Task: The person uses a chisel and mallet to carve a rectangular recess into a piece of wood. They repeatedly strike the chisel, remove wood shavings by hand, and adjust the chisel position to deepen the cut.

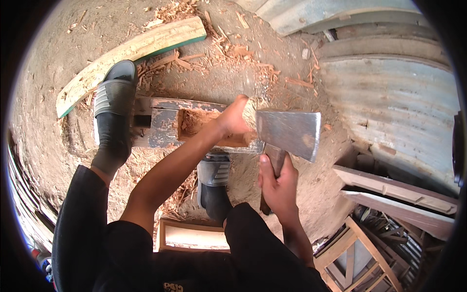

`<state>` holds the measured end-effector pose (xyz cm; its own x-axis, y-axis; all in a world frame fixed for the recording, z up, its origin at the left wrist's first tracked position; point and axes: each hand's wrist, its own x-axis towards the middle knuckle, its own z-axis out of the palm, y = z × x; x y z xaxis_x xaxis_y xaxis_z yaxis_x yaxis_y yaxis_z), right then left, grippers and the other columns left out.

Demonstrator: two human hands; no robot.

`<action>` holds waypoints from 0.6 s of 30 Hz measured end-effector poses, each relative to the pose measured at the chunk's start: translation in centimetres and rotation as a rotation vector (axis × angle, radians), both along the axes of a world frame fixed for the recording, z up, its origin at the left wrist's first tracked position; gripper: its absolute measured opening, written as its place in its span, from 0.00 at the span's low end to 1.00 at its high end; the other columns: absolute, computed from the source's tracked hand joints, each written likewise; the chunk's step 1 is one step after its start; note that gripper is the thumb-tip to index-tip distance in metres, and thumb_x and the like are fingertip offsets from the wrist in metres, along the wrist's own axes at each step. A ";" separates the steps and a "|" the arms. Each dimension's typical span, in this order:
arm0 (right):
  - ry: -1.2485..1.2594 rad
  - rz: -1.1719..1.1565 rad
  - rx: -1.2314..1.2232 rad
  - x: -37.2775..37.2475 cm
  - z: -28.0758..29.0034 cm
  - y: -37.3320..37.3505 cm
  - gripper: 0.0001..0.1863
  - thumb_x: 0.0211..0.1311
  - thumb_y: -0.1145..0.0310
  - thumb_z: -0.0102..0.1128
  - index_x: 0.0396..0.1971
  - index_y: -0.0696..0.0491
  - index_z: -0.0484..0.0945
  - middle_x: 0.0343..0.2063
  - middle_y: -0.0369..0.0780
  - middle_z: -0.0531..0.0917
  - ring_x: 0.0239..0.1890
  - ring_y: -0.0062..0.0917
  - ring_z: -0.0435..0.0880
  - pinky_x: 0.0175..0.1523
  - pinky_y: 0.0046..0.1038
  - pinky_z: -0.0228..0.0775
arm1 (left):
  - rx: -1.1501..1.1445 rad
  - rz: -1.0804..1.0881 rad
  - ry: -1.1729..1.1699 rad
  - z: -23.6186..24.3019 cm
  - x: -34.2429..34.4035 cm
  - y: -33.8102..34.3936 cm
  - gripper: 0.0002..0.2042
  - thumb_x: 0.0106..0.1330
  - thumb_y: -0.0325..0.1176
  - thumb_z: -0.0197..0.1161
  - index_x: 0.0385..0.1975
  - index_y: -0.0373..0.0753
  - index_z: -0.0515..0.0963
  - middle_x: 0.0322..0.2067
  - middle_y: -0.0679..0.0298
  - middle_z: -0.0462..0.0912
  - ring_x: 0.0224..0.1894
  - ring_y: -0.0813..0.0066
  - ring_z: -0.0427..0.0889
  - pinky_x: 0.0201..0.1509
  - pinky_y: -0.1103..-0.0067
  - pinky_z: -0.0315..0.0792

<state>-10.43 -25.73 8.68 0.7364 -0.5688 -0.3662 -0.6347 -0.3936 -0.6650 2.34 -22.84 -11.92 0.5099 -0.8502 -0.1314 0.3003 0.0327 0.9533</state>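
The fingers of the right hand (278, 182) are curled fully shut around the wooden handle of a hatchet (289, 132), gripping it close beneath the head, thumb pointing up along the wood. The handle runs roughly toward the person, its lower end poking out under the fist, and the broad grey steel blade sits just above the knuckles, its flat face turned up to the camera and its cutting edge slanting at the right. The left hand (234, 117) reaches forward on a long bare forearm and rests just left of the blade, fingers bent down over the right end of a wooden block (168, 124); whether they pinch the wood or only steady it cannot be told. The block lies crosswise on the ground, its long axis left to right, dark and weathered outside with a pale reddish hollow cut into its top. So the block lies just ahead and left of the hatchet, nearer the left hand. A foot in a black and grey slide sandal (114, 104) presses on the block's left end; a second sandalled foot (214, 182) stands just below it. Wood chips litter the sandy ground. A pale plank with a green edge (131, 51) lies beyond, corrugated metal sheets (389, 97) to the right, and a wooden frame (192, 236) near the knees. No packages, labels or signs are legible.
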 end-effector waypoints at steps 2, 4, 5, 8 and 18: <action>-0.082 -0.071 0.093 1.0 1.9 0.2 0.10 0.66 0.65 0.50 0.34 0.57 0.70 0.16 0.34 0.72 0.14 0.16 0.71 0.19 0.18 0.62 | -0.030 -0.010 0.133 -3.7 -0.1 0.4 0.40 0.35 0.41 0.77 0.49 0.26 0.66 0.47 0.42 0.68 0.52 0.51 0.70 0.59 0.70 0.64; -0.219 -0.216 0.085 1.5 5.2 -0.5 0.11 0.66 0.63 0.50 0.35 0.57 0.71 0.17 0.34 0.72 0.14 0.16 0.69 0.19 0.18 0.61 | 0.052 -0.001 -0.041 -1.0 0.2 0.9 0.38 0.35 0.41 0.76 0.46 0.24 0.68 0.45 0.41 0.69 0.50 0.49 0.70 0.58 0.69 0.65; -0.337 -0.311 0.038 1.8 7.4 -0.8 0.13 0.67 0.61 0.50 0.35 0.57 0.71 0.18 0.35 0.71 0.15 0.16 0.68 0.19 0.18 0.61 | 0.083 0.001 -0.129 0.9 0.5 1.0 0.36 0.36 0.40 0.76 0.44 0.23 0.69 0.44 0.41 0.70 0.49 0.48 0.71 0.57 0.69 0.66; -0.852 -0.318 -0.128 3.8 14.6 -1.9 0.19 0.67 0.55 0.46 0.36 0.59 0.69 0.18 0.33 0.66 0.15 0.16 0.63 0.19 0.18 0.58 | 0.069 0.081 -0.166 3.6 0.6 0.5 0.31 0.36 0.39 0.74 0.36 0.22 0.72 0.40 0.40 0.71 0.46 0.47 0.73 0.54 0.67 0.68; 0.093 -0.065 0.233 0.7 2.2 -0.1 0.09 0.68 0.68 0.47 0.33 0.59 0.70 0.17 0.34 0.71 0.15 0.16 0.70 0.21 0.20 0.64 | 0.047 0.073 -0.138 3.5 0.4 1.0 0.38 0.36 0.42 0.76 0.46 0.26 0.69 0.48 0.41 0.68 0.50 0.50 0.70 0.57 0.68 0.65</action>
<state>-9.71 -25.83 10.83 0.6586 -0.5060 -0.5570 -0.7159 -0.1933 -0.6709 2.72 -21.81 -8.44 0.5862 -0.8046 -0.0946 0.1650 0.0042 0.9863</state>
